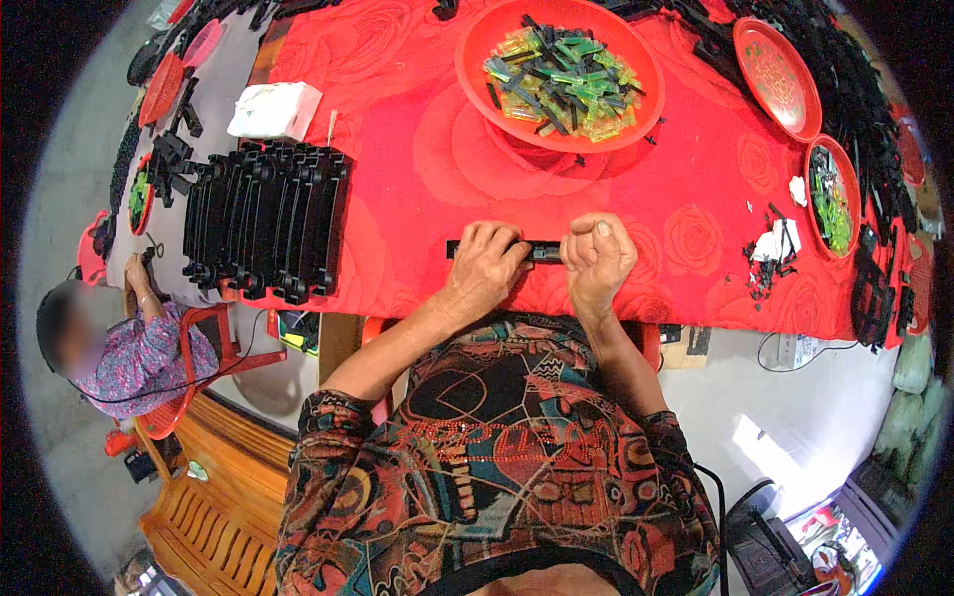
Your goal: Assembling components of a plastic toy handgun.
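Steadying black strip [544,252]: left hand [485,260] closed over it; right hand [598,260] curled at right end, contents unclear. Probably light, stiff; hold long edges.

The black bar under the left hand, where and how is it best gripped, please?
Probably pinch its exposed left end, from the left: the slim bar lies crosswise, the left hand covers its middle, the right hand hides its right end.
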Available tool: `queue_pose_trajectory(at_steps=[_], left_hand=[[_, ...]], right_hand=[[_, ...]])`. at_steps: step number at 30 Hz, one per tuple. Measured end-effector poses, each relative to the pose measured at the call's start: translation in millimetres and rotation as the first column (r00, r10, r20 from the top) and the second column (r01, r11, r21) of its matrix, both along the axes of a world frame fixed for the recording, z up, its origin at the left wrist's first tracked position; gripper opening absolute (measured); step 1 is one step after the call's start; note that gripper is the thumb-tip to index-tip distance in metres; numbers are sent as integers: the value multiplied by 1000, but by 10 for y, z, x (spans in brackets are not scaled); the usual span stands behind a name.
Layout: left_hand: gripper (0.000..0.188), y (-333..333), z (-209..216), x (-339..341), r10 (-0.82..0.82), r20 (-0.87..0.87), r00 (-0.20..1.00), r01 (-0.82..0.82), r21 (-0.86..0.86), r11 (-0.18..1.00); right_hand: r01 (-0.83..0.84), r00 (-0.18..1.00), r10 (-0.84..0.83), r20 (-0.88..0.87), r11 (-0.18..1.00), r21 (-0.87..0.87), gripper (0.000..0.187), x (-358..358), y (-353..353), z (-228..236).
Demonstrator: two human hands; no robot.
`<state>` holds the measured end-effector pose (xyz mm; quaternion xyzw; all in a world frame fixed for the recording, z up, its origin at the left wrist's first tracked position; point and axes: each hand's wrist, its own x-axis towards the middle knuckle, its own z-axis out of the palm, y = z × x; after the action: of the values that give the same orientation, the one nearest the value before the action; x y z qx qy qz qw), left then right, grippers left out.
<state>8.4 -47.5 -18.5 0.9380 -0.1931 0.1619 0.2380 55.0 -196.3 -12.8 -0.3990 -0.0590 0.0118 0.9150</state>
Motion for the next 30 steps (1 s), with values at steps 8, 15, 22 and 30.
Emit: queue_pose_trajectory(at_steps=[8, 15, 22, 30], left_hand=[[19, -64, -96, -21, 68, -2, 998, -68, -40, 997], [15, -62, -115, -35, 55, 94, 994, -57, 18, 998], [17, -40, -161, -25, 34, 108, 994, -32, -20, 999], [12, -65, -188, -37, 53, 118, 992, -48, -48, 998]], right_hand=[[81, 987, -77, -142, 996, 25, 30, 0, 20, 26], [104, 977, -117, -179, 991, -79, 31, -25, 13, -2], [145, 968, -172, -183, 978, -149, 28, 17, 70, 36], [136, 952, -177, -248, 975, -175, 24, 78, 155, -2]])
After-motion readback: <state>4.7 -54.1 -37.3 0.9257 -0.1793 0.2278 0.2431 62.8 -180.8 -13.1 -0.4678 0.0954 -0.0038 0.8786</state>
